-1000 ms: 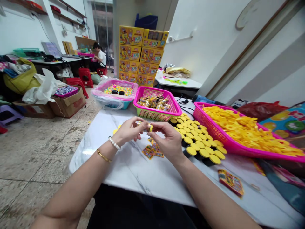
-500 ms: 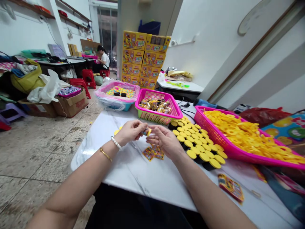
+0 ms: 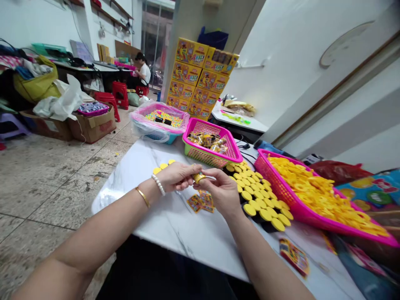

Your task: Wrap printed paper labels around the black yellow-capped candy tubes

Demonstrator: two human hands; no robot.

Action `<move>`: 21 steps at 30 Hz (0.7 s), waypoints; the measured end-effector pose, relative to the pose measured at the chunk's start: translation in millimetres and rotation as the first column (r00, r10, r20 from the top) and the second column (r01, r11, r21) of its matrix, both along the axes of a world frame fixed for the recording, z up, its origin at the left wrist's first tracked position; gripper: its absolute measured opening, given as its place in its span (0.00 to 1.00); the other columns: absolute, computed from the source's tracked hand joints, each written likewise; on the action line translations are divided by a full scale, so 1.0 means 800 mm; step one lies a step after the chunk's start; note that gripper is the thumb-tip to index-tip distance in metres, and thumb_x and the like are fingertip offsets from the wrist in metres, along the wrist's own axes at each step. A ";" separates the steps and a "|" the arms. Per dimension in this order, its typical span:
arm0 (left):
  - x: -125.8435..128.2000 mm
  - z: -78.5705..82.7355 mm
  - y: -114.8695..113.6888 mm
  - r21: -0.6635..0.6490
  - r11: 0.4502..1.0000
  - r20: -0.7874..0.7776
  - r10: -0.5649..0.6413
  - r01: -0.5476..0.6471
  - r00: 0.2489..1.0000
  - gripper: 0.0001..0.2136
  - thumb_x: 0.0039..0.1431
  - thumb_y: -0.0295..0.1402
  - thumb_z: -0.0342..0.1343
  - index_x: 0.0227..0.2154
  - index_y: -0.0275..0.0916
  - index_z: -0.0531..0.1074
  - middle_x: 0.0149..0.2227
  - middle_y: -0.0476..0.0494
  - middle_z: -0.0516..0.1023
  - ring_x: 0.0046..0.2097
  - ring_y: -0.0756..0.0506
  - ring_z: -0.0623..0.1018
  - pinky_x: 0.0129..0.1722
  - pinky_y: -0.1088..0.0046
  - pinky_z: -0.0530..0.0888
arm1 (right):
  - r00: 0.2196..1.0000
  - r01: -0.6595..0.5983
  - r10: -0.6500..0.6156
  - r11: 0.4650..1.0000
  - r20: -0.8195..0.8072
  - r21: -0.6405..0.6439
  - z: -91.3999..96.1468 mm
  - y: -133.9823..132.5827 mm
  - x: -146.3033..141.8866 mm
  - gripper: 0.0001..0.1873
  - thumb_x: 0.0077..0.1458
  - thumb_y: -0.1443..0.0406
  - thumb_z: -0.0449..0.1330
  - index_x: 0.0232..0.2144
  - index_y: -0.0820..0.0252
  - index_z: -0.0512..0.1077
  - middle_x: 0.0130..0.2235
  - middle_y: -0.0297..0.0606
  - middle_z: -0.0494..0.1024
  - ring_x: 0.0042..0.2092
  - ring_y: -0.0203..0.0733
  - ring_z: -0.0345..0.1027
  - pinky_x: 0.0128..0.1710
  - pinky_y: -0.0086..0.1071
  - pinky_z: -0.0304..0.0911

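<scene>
Cylinder (image 3: pixel 199 177), single, small and yellow-ended, is held above a table (image 3: pixel 168 221) between two bare hands. By the left hand (image 3: pixel 179 177), nearly closed, one side is pinched under the thumb; by the right hand (image 3: pixel 220 189), loosely curled, the yellow end is gripped between thumb and fingers. Two bands, a white beaded bracelet (image 3: pixel 158 184) and a gold bangle (image 3: pixel 143 196), are worn above the left hand. Just below the fingertips, three printed squares (image 3: pixel 206 196) are laid close together. Three yellow discs (image 3: pixel 163 166) are glimpsed beyond the left hand. To the right of the right hand, dozens of yellow-lidded black cups (image 3: pixel 259 203) are massed, too tightly packed for a sure count; farther right, one pink basket (image 3: pixel 275 179) is heaped with yellow rings (image 3: pixel 315 187). One pack of printed cards (image 3: pixel 294 257) is placed beside the right forearm. Beyond both hands, two more baskets are set: a pink-and-green basket (image 3: pixel 212 157) filled with wrapped pieces (image 3: pixel 208 141), and a plastic-lined basket (image 3: pixel 156 135) where two black tubes (image 3: pixel 168 122) are bedded on colored beads (image 3: pixel 175 121). Farther off, eight yellow cartons (image 3: pixel 186 73) are seen stacked, and one co-worker (image 3: pixel 144 73) is seated on a red stool (image 3: pixel 142 91).
</scene>
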State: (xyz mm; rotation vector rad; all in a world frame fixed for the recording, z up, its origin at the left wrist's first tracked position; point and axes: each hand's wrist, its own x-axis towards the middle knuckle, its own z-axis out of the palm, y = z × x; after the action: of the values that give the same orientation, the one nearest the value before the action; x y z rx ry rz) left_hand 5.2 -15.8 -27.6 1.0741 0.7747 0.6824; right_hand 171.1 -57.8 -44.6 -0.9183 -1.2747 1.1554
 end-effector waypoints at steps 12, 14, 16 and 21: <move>-0.002 0.005 0.004 -0.042 0.985 0.076 0.167 -0.165 0.983 0.13 0.65 0.40 0.54 0.29 0.37 0.62 0.20 0.46 0.75 0.13 0.56 0.65 0.12 0.81 0.56 | 0.973 0.228 -0.230 0.972 0.028 0.048 0.042 0.096 0.028 0.34 0.40 0.59 0.73 0.50 0.49 0.69 0.40 0.33 0.79 0.38 0.40 0.77 0.41 0.39 0.77; -0.003 0.005 0.005 -0.023 0.982 0.057 0.191 -0.190 0.980 0.12 0.64 0.39 0.55 0.30 0.36 0.63 0.19 0.47 0.74 0.13 0.56 0.65 0.13 0.81 0.55 | 0.955 0.189 -0.195 0.981 0.224 0.048 0.041 0.088 0.036 0.33 0.44 0.57 0.70 0.53 0.51 0.69 0.38 0.35 0.79 0.35 0.41 0.76 0.36 0.40 0.76; -0.003 0.006 0.004 0.013 0.976 0.034 0.216 -0.217 0.976 0.11 0.63 0.38 0.56 0.31 0.36 0.65 0.19 0.49 0.74 0.14 0.56 0.65 0.13 0.81 0.55 | 0.856 0.135 -0.174 0.984 0.488 0.114 0.024 0.064 0.040 0.23 0.48 0.56 0.67 0.47 0.55 0.75 0.34 0.36 0.78 0.32 0.41 0.74 0.33 0.40 0.73; 0.000 0.005 0.000 0.120 0.973 -0.067 0.205 -0.196 0.977 0.11 0.61 0.37 0.59 0.29 0.35 0.67 0.20 0.50 0.73 0.15 0.56 0.66 0.14 0.81 0.55 | 0.480 -0.195 -0.130 0.948 0.868 0.250 -0.031 -0.001 0.042 0.06 0.50 0.64 0.66 0.34 0.53 0.80 0.37 0.39 0.78 0.41 0.46 0.71 0.45 0.43 0.67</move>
State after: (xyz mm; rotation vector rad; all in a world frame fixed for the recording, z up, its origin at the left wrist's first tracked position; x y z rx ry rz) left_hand 4.9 -16.2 -23.3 1.1403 0.9301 0.8679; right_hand 204.7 -58.4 -69.4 -1.3049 -2.2555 0.3822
